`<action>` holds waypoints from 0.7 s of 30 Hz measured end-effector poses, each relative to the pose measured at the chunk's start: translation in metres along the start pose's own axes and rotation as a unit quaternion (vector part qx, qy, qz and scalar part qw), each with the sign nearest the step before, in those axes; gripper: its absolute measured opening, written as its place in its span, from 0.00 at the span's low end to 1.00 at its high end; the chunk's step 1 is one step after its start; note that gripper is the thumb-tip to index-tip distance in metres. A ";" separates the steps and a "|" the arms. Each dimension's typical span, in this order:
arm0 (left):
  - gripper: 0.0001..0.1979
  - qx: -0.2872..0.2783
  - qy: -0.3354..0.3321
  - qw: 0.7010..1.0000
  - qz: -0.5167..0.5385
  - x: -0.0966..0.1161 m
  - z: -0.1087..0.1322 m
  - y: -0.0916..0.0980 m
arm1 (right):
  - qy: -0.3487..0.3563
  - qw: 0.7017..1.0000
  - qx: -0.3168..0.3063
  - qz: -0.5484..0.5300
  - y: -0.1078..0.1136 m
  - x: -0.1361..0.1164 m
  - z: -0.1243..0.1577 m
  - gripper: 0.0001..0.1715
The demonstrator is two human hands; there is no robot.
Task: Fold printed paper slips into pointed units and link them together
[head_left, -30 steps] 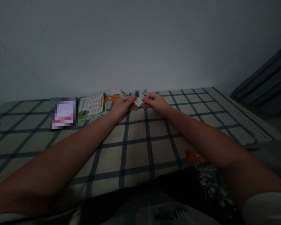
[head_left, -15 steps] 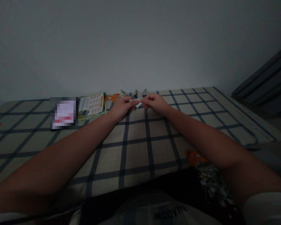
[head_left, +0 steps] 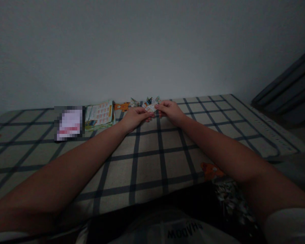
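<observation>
My left hand [head_left: 135, 118] and my right hand [head_left: 170, 111] meet at the far side of the checked cloth. Between them is a small piece of printed paper [head_left: 149, 107], pinched by its two sides. Its creases are too small to make out, and the fingertips cover its edges. Just behind the left fingers stands a small folded paper piece [head_left: 134, 101]. More folded paper [head_left: 156, 99] sticks up behind the held piece; I cannot tell whether it is separate.
To the left lies a stack of printed sheets [head_left: 98, 115], with a pixelated dark-edged object [head_left: 70, 122] beside it. A plain wall [head_left: 152, 47] rises behind the checked cloth [head_left: 147, 166]. Many small paper-like bits [head_left: 232, 200] lie near my right elbow. Dark curtain folds [head_left: 292, 88] hang at right.
The paper has turned in my fingers: its pale lower tip is gone from view and more of its printed face shows. My left hand has shifted slightly down and right.
</observation>
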State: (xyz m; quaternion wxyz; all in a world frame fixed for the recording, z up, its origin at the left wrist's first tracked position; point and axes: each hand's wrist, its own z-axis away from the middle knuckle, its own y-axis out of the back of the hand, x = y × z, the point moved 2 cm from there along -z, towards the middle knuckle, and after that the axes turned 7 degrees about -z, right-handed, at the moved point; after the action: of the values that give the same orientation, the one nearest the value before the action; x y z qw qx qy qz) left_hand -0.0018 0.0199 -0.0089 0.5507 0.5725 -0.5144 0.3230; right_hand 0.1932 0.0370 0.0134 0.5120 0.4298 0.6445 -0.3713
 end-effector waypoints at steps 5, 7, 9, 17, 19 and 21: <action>0.22 -0.027 0.001 0.999 0.025 0.001 0.000 -0.002 | -0.020 0.999 -0.012 -0.034 -0.002 0.003 -0.001 0.22; 0.23 -0.021 -0.002 0.999 0.038 0.003 0.001 -0.002 | -0.012 1.000 -0.013 -0.026 0.000 0.004 -0.001 0.22; 0.23 0.008 -0.007 0.998 0.061 0.004 0.001 -0.002 | -0.005 1.000 -0.010 -0.022 0.001 0.004 -0.002 0.22; 0.20 0.045 0.000 0.987 0.156 0.006 -0.001 -0.001 | -0.022 0.999 0.000 -0.034 0.001 0.003 -0.003 0.18; 0.19 0.035 0.010 0.983 0.182 0.009 0.001 -0.002 | -0.025 0.999 -0.001 -0.041 0.000 0.003 -0.003 0.18; 0.16 0.033 0.016 0.980 0.198 0.013 0.002 -0.002 | -0.024 0.999 -0.005 -0.044 -0.001 0.003 -0.003 0.19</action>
State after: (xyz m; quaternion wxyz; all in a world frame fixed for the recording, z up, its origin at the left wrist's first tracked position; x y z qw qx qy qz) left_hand 0.0032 0.0148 0.0022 0.4651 0.4718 -0.5978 0.4513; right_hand 0.1912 0.0398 0.0110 0.5122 0.3894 0.6521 -0.4009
